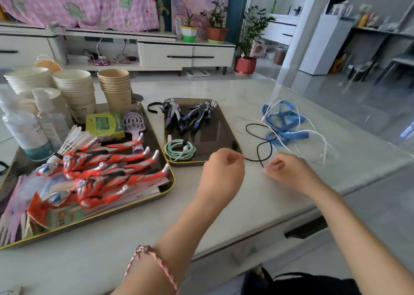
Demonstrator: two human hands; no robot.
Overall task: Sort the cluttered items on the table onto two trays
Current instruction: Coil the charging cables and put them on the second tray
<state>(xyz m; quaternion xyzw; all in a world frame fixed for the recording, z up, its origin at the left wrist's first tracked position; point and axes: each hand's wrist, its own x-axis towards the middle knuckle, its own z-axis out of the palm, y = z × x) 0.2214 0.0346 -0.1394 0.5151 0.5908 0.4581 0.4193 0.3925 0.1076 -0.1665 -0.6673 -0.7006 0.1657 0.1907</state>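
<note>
**Sorted, large tray** [134,203]: we count red figures [100,160], cup stacks [76,88], bottles [24,129], a shuttlecock [71,140], a green box [104,124] and a brush [133,121]. The tray is crowded.

**Sorted, small tray** [215,131]: two dark figures [192,115] and a coiled mint cable [179,151]. Bare room is left at its near right.

**In hand:** the black cord [257,138] lies looped on the table just right of the small tray. Our left hand [224,167], fingers curled, pinches one end. Our right hand [284,169], also curled, pinches the other end.

**Unsorted, on the table:** a blue strap [284,117] tangled with a white cord [322,142], beyond the black cord. A black band [154,106] rests against the small tray's far left corner.

**Progress:** we judge the task mostly done. The cord, strap, white cord and perhaps the band remain.

**Writing:** one cup reads "LIFE", with the letters before it unclear. The green box carries print too small to read. The bottle labels are blurred.
</note>
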